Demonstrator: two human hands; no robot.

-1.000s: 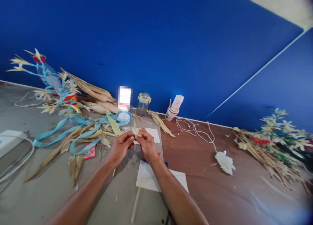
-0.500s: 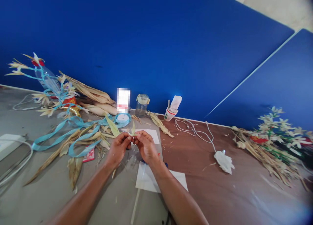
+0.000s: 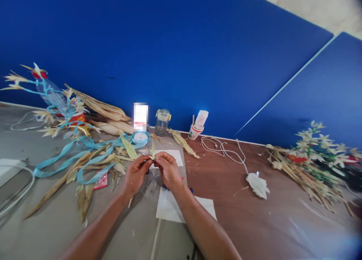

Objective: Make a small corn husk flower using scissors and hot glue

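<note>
Between my fingertips is a small pale green piece of corn husk (image 3: 153,150), its pointed tip standing up. My left hand (image 3: 138,174) pinches its base from the left. From the other side, the thumb and fingers of my right hand (image 3: 167,169) close on the same piece, so the two hands nearly touch. The fingers hide its lower end. Just left of the hands a longer green husk leaf (image 3: 128,147) lies over a heap of dry husks. A spool of light blue ribbon (image 3: 140,137) rests behind them, and white paper (image 3: 175,157) lies beneath.
Loops of blue ribbon (image 3: 60,173) spread across the left side, near a bottle (image 3: 51,92) with husk flowers. A lidded jar (image 3: 162,122) and paper cup (image 3: 195,132) stand by the blue partition. White cable (image 3: 222,146), crumpled tissue (image 3: 258,185) and white flowers (image 3: 319,141) are rightward.
The view has shifted slightly, so the table things appear a little further left. My fingers have moved a little on the husk piece, which both hands keep holding.
</note>
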